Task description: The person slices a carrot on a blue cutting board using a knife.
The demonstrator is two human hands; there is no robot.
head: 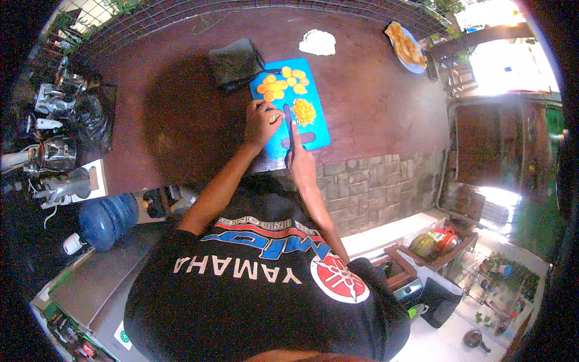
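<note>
A blue cutting board [320, 131] lies on the dark reddish table in front of me. On its far half are several round orange slices [273, 86], apparently carrot. Nearer, beside the blade, sits a small heap of finely diced orange pieces [303, 112]. My left hand [262, 124] is at the board's left edge, fingertips bent around an orange piece [273, 118], mostly covered by the fingers. My right hand [301, 165] grips a knife [287, 111], the index finger stretched along it. The blade points away from me, between the left fingertips and the diced heap; the handle is mostly hidden.
Touching the board's far left corner is a black box-like object [237, 63]. Farther back are an overexposed white object [318, 42] and a plate [415, 63] of browned food. Appliances and a black plastic bag [92, 113] line the left, above a blue water jug [108, 221].
</note>
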